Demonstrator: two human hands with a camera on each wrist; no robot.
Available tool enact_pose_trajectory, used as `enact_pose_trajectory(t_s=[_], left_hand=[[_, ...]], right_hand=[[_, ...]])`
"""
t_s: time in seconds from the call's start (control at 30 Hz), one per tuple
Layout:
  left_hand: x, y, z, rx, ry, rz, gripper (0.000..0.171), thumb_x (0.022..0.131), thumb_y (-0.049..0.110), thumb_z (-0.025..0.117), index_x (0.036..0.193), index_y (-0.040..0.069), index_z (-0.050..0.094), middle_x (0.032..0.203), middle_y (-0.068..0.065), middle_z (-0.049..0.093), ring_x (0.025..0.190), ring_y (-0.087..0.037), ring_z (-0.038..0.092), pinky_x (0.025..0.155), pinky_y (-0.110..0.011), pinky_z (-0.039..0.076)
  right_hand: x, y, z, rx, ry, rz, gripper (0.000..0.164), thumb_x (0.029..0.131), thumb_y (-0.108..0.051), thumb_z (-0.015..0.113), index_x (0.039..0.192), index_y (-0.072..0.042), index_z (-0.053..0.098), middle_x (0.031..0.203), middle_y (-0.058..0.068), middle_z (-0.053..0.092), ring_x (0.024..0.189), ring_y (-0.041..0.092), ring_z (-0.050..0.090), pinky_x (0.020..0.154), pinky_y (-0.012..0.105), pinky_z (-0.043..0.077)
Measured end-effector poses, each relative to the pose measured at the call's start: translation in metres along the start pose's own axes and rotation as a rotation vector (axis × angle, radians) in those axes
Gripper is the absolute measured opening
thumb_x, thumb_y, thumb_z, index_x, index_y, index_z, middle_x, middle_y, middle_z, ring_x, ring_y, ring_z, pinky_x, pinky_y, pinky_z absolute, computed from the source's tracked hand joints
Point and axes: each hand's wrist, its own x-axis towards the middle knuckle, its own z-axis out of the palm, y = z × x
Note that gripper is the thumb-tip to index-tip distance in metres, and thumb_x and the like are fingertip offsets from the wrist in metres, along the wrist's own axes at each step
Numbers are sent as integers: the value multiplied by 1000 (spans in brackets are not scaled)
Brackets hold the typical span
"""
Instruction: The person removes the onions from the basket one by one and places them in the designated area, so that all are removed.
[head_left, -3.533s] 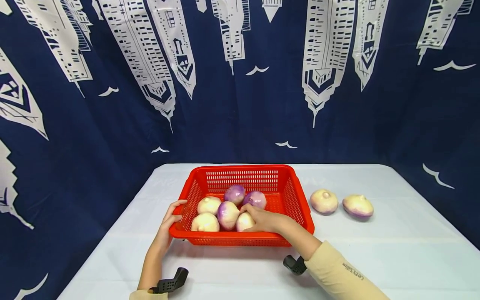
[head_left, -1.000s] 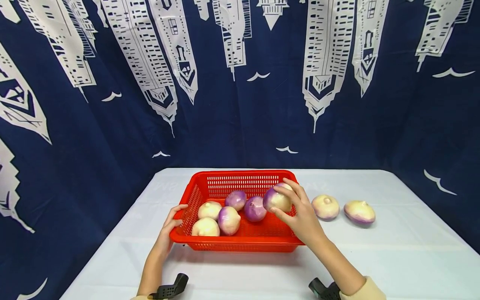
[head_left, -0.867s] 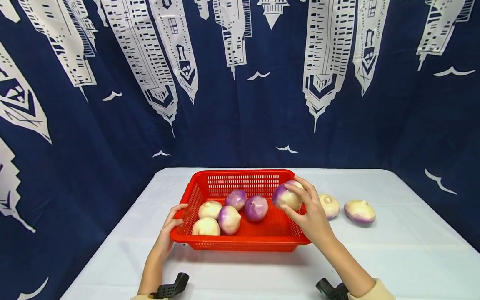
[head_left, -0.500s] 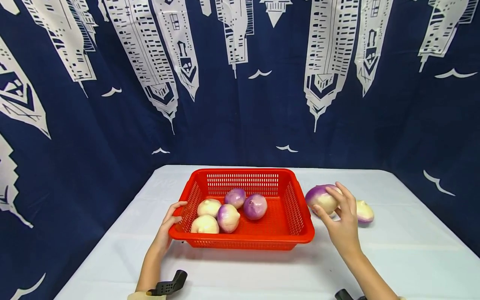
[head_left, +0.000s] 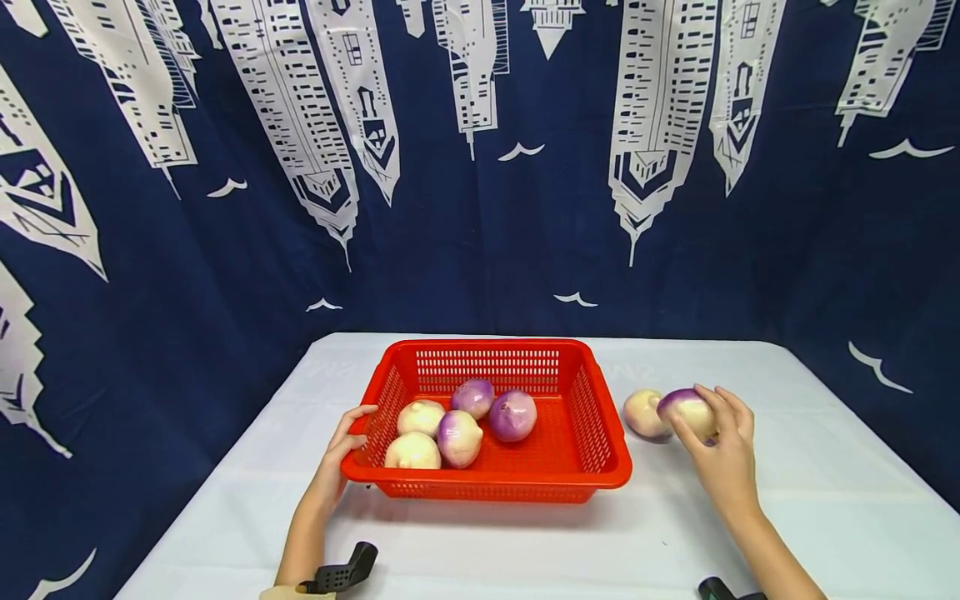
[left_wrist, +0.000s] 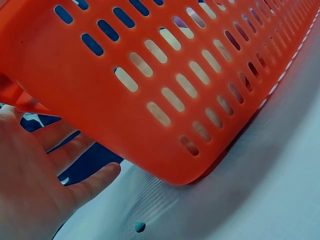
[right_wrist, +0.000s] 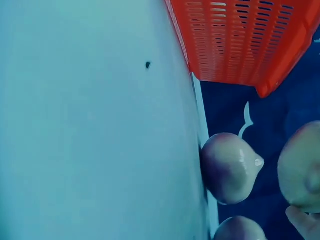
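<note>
My right hand (head_left: 723, 458) grips a purple-and-white turnip (head_left: 684, 410) between thumb and fingers, to the right of the red basket. In the right wrist view this turnip (right_wrist: 300, 172) is cut off by the frame edge, with a fingertip on its underside. One turnip (head_left: 645, 414) lies on the table just left of the held one; another is mostly hidden behind the hand. My left hand (head_left: 337, 450) rests at the left rim of the red perforated basket (head_left: 487, 479). In the left wrist view its fingers are fairly straight against the basket, thumb apart from it.
Several turnips (head_left: 459, 439) sit in the left and middle of the basket. A white cloth covers the table (head_left: 480, 550). Behind it hangs a dark blue curtain (head_left: 480, 275) with white building prints. Black wrist cameras (head_left: 345, 571) are on both wrists.
My right hand has taken a turnip from the basket, lifted it over the right rim and carried it rightward to the turnips on the table. The left hand has stayed at the rim.
</note>
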Motion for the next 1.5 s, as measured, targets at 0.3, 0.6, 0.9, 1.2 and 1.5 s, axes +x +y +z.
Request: enact_pose_trajectory(t_s=[0.3,0.6,0.9,1.2,1.5], left_hand=[[1,-3,2,9,-9,-6,52,80,9,30,132,4,30,134,-12,28,114,-21,38,88,-23,42],[2,-2,4,19,-9,-3,52,80,8,30,132,4,30,134,-12,29,115,-21,38,89,-24,41],[2,1,4,20,-11,-11,52,80,9,31,132,5,30,134,-12,28,115,-23,37,88,-24,42],[2,2,4,21,-10,-11,51,81,9,30,132,5,30,133,-12,30,114,-18,39,89,-25,41],[0,1,2,10,12,-14,50,81,9,30,131,5,31,130,-8,32,110,-13,44,86,-23,43]], right_hand=[[-2,23,-5,-68,-106,23,50,81,-21,65,125,-3,49,134,22,30,121,45,35,93,54,35],[-4,34,-6,-65,-153,33,51,80,-21,66,124,-1,47,130,24,29,119,45,32,91,62,29],[-6,42,-6,-90,-193,-50,51,76,-10,69,120,3,48,124,29,32,114,47,34,89,63,28],[-14,46,-12,-77,-210,-21,49,78,-12,67,116,5,43,124,32,26,113,45,29,88,61,27],[-13,46,-8,-94,-220,-82,52,76,-11,69,116,4,39,121,29,25,111,41,26,84,59,28]])
